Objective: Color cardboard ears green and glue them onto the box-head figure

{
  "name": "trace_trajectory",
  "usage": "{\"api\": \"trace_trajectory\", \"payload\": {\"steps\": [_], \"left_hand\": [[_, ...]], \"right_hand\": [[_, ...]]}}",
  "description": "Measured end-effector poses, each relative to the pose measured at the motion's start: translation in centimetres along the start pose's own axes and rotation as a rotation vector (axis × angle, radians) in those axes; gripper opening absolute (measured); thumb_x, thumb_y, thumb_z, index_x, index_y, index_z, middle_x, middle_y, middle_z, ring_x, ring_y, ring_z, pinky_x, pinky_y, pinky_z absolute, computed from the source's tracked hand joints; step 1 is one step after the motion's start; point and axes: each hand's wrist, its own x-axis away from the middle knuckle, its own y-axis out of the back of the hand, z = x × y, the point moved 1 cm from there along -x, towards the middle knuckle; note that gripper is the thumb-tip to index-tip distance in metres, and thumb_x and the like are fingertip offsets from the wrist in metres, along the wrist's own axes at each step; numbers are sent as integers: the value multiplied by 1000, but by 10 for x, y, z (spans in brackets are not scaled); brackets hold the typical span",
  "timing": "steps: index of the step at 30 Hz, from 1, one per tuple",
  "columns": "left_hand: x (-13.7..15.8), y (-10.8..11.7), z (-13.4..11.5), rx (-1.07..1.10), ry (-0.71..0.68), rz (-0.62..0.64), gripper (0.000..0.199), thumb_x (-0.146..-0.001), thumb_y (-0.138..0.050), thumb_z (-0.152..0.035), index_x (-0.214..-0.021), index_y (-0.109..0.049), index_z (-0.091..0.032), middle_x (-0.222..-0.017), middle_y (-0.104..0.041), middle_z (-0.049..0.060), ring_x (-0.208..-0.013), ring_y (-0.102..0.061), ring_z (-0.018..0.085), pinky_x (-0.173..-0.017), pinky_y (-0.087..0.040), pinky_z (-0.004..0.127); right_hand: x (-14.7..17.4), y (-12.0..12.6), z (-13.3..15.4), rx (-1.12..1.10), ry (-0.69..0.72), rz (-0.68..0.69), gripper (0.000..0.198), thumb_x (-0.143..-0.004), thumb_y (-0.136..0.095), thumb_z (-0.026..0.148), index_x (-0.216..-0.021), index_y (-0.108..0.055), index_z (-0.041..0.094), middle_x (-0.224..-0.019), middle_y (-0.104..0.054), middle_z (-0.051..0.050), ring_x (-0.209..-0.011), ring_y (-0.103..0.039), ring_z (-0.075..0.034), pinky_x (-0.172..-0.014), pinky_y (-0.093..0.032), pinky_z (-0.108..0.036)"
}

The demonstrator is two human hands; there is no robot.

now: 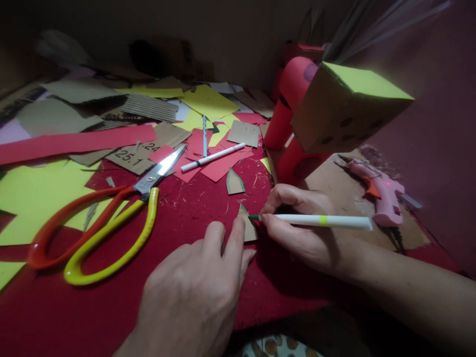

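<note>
My left hand presses a small pointed cardboard piece against the red tabletop, its fingers bent over the left side of the piece. Pinched in my right hand is a white marker with a light green band. Its green tip is at the right edge of the piece, near the point. Just beyond lies a second pointed cardboard piece edged in green. Large scissors with one red-orange and one yellow handle rest partly open to the left. Behind the pieces is a white pen.
A cardboard box form with a yellow top stands with red tubes at the back right. A pink glue gun lies on a cardboard base. Yellow paper, a red strip and cardboard scraps cover the left and back.
</note>
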Motion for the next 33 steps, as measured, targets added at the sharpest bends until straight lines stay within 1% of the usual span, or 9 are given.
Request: {"api": "trace_trajectory", "payload": {"steps": [4, 8, 10, 16, 20, 26, 33], "left_hand": [[0, -1, 0, -15, -4, -12, 39, -91, -46, -32, -125, -59, -19, -68, -51, 2, -46, -48, 16, -45, -29, 31], [-1, 3, -1, -20, 10, 37, 39, -92, -44, -31, -126, -58, -19, -69, -53, 2, -48, -50, 16, -45, -31, 30], [-2, 5, -1, -18, 16, 61, 38, -92, -44, -31, -125, -59, -20, -70, -53, 3, -50, -51, 16, -46, -32, 30], [-2, 1, 0, -17, -1, -3, 38, -91, -45, -31, -124, -60, -20, -68, -51, 2, -47, -49, 16, -45, -28, 30], [-2, 0, 0, -8, -9, -6, 39, -90, -47, -32, -125, -58, -19, -69, -51, 2, -48, -48, 16, -46, -26, 30], [-1, 0, 0, 9, 4, 9, 40, -91, -47, -33, -126, -57, -19, -69, -51, 2, -49, -47, 16, -48, -26, 31], [0, -3, 0, 8, -2, -24, 40, -92, -43, -32, -128, -55, -19, -69, -49, 1, -48, -44, 16, -48, -23, 31]], "right_hand": [[0, 0, 0, 9, -7, -24, 11, -72, -57, 8, -67, -56, 17, -54, -52, 6, -45, -43, -5, -40, -31, -15], [-1, -3, -1, -34, -6, -17, 7, -76, -57, 13, -70, -58, 17, -58, -57, 4, -48, -47, -6, -42, -35, -16], [-1, -3, -2, -39, -2, -8, 7, -77, -57, 13, -71, -58, 16, -58, -57, 4, -48, -48, -6, -43, -36, -16], [-1, -1, -1, -22, 7, 21, 10, -72, -56, 7, -69, -57, 16, -57, -54, 5, -49, -46, -5, -43, -35, -14], [-1, 2, 0, -8, 6, 12, 12, -70, -56, 5, -66, -56, 16, -56, -52, 6, -48, -44, -5, -43, -34, -15], [0, 2, -1, -48, 23, 10, 14, -69, -55, 3, -64, -54, 16, -55, -51, 6, -49, -44, -5, -44, -34, -14], [0, 2, -1, -53, 13, 7, 13, -69, -56, 3, -64, -54, 15, -54, -49, 7, -47, -42, -3, -41, -32, -12]]}}
